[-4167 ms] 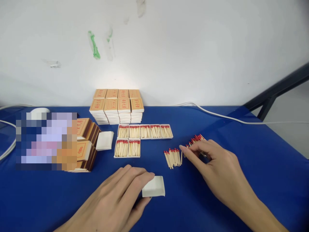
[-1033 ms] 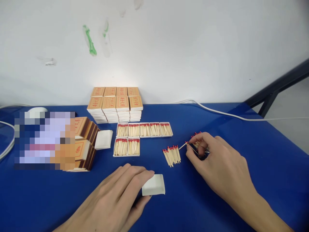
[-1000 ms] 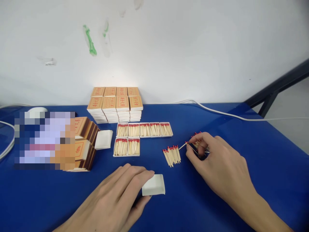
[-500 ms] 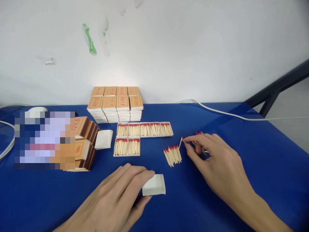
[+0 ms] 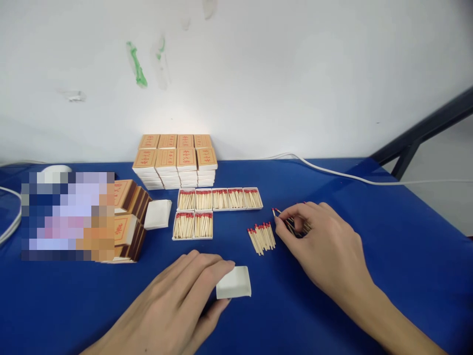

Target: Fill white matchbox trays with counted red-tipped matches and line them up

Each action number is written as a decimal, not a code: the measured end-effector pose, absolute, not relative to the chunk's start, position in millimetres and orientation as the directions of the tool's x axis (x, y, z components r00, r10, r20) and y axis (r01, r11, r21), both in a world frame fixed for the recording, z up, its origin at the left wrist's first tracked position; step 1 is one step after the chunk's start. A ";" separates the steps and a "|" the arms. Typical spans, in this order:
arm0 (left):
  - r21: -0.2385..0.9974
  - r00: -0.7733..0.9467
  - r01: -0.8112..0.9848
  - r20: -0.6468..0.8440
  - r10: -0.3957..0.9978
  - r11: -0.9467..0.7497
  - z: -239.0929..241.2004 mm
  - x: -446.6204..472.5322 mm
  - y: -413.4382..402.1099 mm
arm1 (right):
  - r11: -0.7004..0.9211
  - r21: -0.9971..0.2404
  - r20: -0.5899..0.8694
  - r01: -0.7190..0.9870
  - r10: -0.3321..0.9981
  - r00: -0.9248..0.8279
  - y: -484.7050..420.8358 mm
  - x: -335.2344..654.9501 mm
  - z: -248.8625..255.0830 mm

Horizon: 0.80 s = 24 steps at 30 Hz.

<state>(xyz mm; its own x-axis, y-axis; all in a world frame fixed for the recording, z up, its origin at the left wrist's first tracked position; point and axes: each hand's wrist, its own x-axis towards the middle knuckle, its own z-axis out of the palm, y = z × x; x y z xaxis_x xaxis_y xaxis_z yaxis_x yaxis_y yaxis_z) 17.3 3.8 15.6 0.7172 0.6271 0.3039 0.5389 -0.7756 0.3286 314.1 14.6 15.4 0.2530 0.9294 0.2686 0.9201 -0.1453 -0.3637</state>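
With the left hand (image 5: 173,296) gripping the white tray (image 5: 237,283) at near centre and the right hand (image 5: 327,249) pinching at least one match (image 5: 274,213) just right of the loose match row (image 5: 262,240), I judged light fingertip pressure, heads pointing far, best for parallel placement.

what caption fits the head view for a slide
Left hand holds a white tray; right hand touches a match beside laid-out matches.

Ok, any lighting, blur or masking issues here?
Head view: bright glow on the wall behind the stacked matchboxes, whose lettering looks soft; head view: no obvious motion blur on the right hand; head view: mosaic pixelation hides part of the left side.
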 end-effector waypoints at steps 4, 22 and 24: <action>0.357 0.721 0.534 0.282 0.633 -0.767 16.1 14.7 2.8 | -0.156 -0.382 0.241 0.911 0.935 0.261 12.4 316.5 16.7; 0.270 0.705 0.544 0.366 0.607 -0.794 15.0 18.2 7.2 | -0.139 -0.365 0.289 0.921 0.923 0.253 19.3 333.7 17.0; 0.269 0.706 0.550 0.357 0.612 -0.791 14.0 18.9 6.7 | -0.141 -0.376 0.295 0.916 0.919 0.262 19.3 334.2 18.0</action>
<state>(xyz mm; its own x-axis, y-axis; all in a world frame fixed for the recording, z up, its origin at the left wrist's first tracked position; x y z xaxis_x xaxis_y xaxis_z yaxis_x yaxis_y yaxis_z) 18.9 6.7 14.0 0.7057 0.6121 0.3569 0.5496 -0.7908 0.2694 334.2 19.3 18.0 0.2624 0.9188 0.2950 0.9159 -0.1410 -0.3757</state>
